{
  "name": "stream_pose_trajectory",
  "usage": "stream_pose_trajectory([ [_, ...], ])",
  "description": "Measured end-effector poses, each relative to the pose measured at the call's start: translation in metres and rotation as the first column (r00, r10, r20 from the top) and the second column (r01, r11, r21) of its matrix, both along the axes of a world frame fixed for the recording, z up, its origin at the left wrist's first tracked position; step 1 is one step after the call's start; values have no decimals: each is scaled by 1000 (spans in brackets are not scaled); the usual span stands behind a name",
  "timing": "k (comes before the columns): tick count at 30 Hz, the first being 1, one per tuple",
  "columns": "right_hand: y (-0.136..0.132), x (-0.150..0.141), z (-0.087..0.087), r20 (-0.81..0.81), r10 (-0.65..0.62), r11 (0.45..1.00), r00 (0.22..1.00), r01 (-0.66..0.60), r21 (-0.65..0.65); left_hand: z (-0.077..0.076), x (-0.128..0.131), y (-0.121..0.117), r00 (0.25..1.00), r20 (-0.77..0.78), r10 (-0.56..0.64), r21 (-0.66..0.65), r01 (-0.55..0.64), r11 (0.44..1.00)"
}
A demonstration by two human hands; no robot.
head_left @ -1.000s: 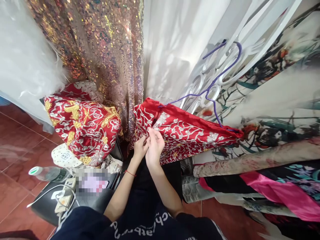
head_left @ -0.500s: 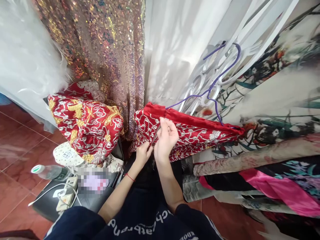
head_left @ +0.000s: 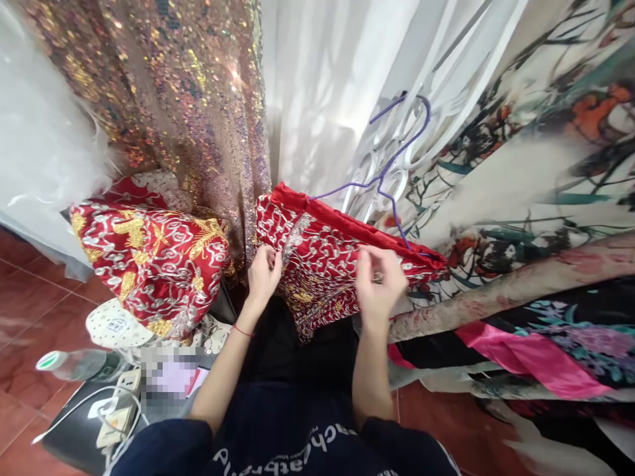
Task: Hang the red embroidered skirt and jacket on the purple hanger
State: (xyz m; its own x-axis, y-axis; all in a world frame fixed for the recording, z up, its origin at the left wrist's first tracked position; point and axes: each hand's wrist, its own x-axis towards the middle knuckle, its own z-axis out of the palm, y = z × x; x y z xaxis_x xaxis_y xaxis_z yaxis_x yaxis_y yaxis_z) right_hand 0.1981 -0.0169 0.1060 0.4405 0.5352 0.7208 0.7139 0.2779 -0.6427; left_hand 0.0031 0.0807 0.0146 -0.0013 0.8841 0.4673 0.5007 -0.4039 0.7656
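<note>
A red garment (head_left: 322, 258) embroidered in silver hangs on a purple hanger (head_left: 391, 165) in front of me. My left hand (head_left: 262, 272) pinches the garment's left edge with curled fingers. My right hand (head_left: 380, 285) is further right on the cloth, blurred by motion, with its fingers bent against the embroidery. A red thread bracelet circles my left wrist.
A second red and gold embroidered garment (head_left: 149, 254) is piled at the left. Sequined fabric (head_left: 163, 92) and white curtains (head_left: 322, 86) hang behind. Printed and pink cloths (head_left: 536, 357) lie at the right. A bottle (head_left: 74, 363) and a power strip (head_left: 116, 410) rest at lower left.
My hands were together at the garment's left part. Now the right hand has slid to the right along the cloth, while the left stays near the left edge.
</note>
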Motion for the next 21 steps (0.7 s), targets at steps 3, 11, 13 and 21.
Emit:
stream_pose_trajectory([
  [3,-25,66,2,195,-289,956,937,272,108,37,12,24,987,124,99,244,-127,962],
  [11,-38,158,-14,248,53,987,967,-13,-161,82,24,98,992,106,70,312,-100,945],
  [13,-30,159,-19,142,4,995,990,11,-102,79,19,108,994,106,-21,310,-13,951],
  [21,18,161,5,-57,-43,995,997,48,92,66,9,103,960,278,-10,343,-90,935],
])
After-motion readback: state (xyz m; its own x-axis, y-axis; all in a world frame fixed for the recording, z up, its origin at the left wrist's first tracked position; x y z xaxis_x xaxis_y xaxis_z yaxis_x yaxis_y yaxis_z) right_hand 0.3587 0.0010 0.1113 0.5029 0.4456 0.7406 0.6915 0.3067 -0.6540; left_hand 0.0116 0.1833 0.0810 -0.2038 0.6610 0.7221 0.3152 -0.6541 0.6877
